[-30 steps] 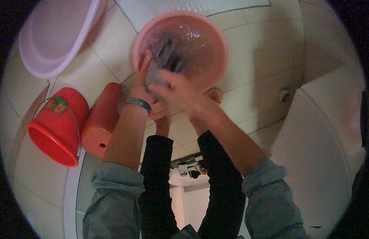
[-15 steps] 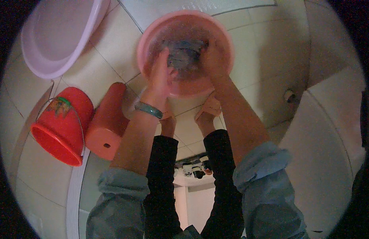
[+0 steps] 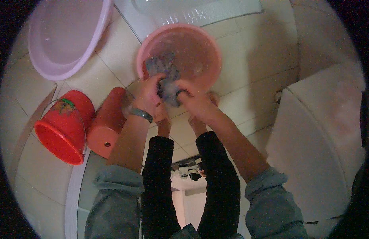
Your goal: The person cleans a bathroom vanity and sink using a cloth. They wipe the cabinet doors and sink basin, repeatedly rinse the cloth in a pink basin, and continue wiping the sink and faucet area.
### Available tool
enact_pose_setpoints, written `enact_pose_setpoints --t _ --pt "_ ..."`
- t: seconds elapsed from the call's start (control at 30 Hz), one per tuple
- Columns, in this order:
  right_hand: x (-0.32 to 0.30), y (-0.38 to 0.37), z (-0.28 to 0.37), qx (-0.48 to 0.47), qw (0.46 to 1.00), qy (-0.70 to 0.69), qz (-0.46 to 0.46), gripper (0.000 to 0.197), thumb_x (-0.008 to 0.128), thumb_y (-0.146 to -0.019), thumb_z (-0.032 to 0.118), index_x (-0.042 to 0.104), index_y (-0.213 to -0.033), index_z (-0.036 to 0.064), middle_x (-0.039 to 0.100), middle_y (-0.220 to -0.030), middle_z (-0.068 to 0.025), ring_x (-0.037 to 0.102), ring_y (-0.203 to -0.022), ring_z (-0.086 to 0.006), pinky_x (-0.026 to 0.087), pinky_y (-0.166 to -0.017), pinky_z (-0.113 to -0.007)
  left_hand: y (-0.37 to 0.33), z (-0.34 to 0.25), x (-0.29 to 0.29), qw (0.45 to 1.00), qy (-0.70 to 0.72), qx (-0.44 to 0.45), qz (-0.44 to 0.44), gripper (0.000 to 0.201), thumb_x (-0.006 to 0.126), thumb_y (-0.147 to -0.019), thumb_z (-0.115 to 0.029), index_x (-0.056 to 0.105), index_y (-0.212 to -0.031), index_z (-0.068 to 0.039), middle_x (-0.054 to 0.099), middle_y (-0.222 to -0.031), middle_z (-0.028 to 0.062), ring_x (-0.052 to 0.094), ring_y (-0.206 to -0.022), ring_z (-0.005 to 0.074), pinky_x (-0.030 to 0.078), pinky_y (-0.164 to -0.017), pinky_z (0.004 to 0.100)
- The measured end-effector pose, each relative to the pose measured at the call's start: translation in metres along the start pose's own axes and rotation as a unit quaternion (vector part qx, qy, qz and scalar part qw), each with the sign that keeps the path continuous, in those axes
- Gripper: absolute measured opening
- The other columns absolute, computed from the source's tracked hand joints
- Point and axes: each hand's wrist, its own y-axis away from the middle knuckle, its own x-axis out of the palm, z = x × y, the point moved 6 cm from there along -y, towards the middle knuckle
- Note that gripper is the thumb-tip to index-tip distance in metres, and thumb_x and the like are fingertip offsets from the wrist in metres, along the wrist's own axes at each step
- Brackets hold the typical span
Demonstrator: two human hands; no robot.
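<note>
A wet, bluish-grey patterned cloth (image 3: 162, 65) is bunched up at the near left of a pink basin (image 3: 217, 59). Its far end lies inside the basin, and the gathered near end rises over the near rim between my hands. On the left side of that bunch, my left hand (image 3: 146, 95), with a greenish bracelet at the wrist, is closed on the fabric. My right hand (image 3: 194, 97) grips the same bunch from the right. Cloudy water or suds seem to be in the basin, too dim to tell. My feet are just behind its near rim, partly hidden by my hands.
A red bucket (image 3: 59, 135) with a wire handle stands at the left, beside a reddish plastic stool or similar piece (image 3: 107, 127). A large lilac tub (image 3: 35, 51) is at the far left. Beyond the basin lies a pale glossy panel (image 3: 236, 8). A white curved fixture (image 3: 311, 131) is on the right.
Both hands have come nearer to me and closer together, from inside the basin to its near rim. The cloth has been gathered up and drawn toward me with them.
</note>
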Motion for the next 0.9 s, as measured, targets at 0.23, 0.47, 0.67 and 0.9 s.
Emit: enact_pose_setpoints --t 0.23,0.47,0.67,0.9 --pt "-0.016 0.012 -0.060 0.207 0.921 -0.295 -0.146 0.057 0.058 -0.089 0.040 0.041 -0.134 0.0086 0.052 -0.126 -0.0092 0.051 -0.112 -0.0219 0.046 -0.089 -0.036 0.067 0.006 0.031 0.999 -0.037 -0.008 -0.015 0.040 0.060 -0.085 -0.021 0.052 -0.118 0.000 0.058 -0.112 0.0068 0.056 -0.099 0.0176 0.047 -0.081 0.0289" --pt "-0.004 0.001 -0.032 0.159 0.833 -0.530 -0.014 0.054 0.058 -0.087 0.043 0.048 -0.127 0.0090 0.058 -0.118 -0.0088 0.057 -0.104 -0.0229 0.049 -0.085 -0.040 0.135 -0.001 0.050 0.961 -0.185 -0.056 0.199 0.044 0.058 -0.088 -0.019 0.046 -0.128 -0.003 0.055 -0.123 0.0093 0.057 -0.106 0.0201 0.050 -0.085 0.0338" --pt "-0.001 0.015 -0.040 0.264 0.838 -0.476 -0.030 0.040 0.055 -0.089 0.034 0.053 -0.121 0.0089 0.061 -0.113 -0.0076 0.060 -0.099 -0.0216 0.052 -0.083 -0.036 0.159 -0.062 0.063 0.993 -0.031 0.049 0.098 0.051 0.060 -0.088 -0.034 0.047 -0.127 -0.003 0.058 -0.110 0.0067 0.054 -0.107 0.0196 0.045 -0.090 0.0328" --pt "0.041 0.033 0.014 0.107 0.682 -0.711 0.132 0.034 0.050 -0.093 0.025 0.051 -0.122 0.0071 0.058 -0.118 -0.0078 0.059 -0.103 -0.0202 0.051 -0.088 -0.037 0.120 -0.052 0.061 0.977 0.098 -0.066 0.178 0.049 0.058 -0.090 -0.039 0.050 -0.125 -0.005 0.057 -0.120 0.0079 0.054 -0.112 0.0217 0.045 -0.096 0.0370"
